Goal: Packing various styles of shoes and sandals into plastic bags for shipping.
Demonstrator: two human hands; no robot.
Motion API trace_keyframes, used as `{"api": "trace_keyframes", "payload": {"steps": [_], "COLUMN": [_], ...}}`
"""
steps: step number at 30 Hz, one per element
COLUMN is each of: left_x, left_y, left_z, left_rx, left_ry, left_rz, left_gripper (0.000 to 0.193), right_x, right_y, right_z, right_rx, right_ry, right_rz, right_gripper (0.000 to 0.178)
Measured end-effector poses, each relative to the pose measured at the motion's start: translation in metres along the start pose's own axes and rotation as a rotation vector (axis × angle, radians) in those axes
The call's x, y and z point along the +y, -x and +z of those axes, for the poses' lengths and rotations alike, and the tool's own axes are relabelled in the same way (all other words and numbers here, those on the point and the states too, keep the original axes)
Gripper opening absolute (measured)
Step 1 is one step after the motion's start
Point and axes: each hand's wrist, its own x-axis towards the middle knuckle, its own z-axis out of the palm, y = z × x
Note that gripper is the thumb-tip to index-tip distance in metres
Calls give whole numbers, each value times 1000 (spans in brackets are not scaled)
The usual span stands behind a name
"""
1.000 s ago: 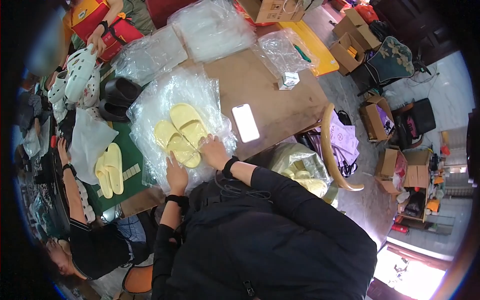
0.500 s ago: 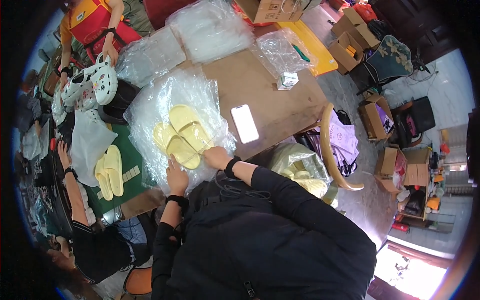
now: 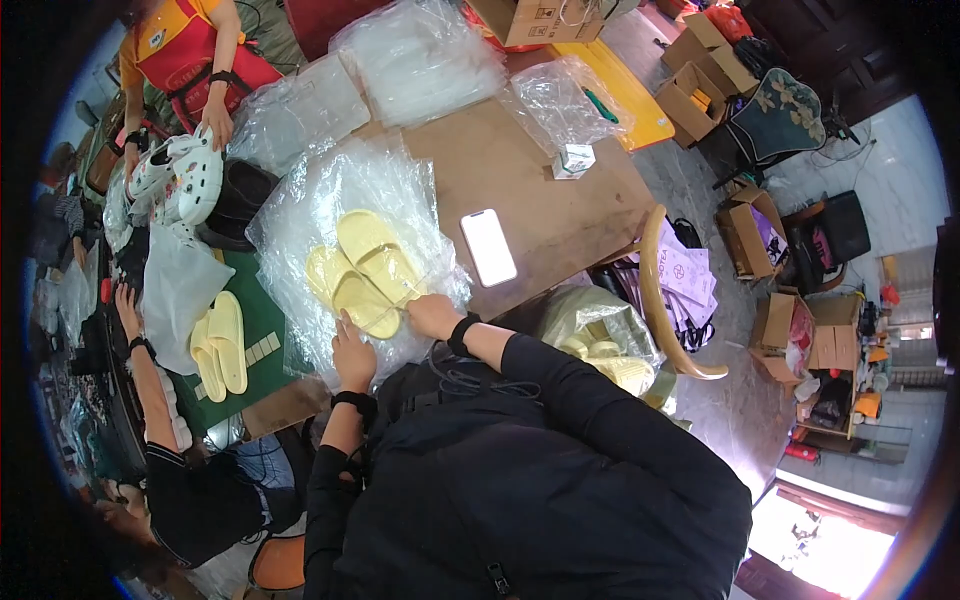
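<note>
A pair of pale yellow slide slippers lies side by side on a stack of clear plastic bags, with clear film over the heel ends. My left hand is at the heel of the left slipper, its fingers drawn together on the plastic. Beside the heel of the right slipper, my right hand is closed on the edge of the clear film. The fingertips of both hands are partly hidden by shine and film.
A white-screened phone lies on the brown table. Another yellow slipper pair sits on a green mat. A co-worker handles white clogs at the far left. A bag of yellow slippers stands by a chair.
My hands and the yellow slippers stay almost in place. At the far left, the co-worker's white clogs have shifted slightly down and left.
</note>
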Motion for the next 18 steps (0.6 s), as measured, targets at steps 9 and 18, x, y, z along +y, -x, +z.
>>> {"api": "trace_keyframes", "payload": {"steps": [9,18], "left_x": [0,1], "left_y": [2,2], "left_z": [-2,-3], "left_rx": [-10,-16], "left_ry": [2,-5], "left_rz": [-1,4], "left_gripper": [82,82], "right_x": [-1,1], "right_y": [2,0], "right_z": [-2,0], "right_rx": [11,-3], "right_ry": [-29,-21], "right_rz": [3,-2], "right_gripper": [18,18]}}
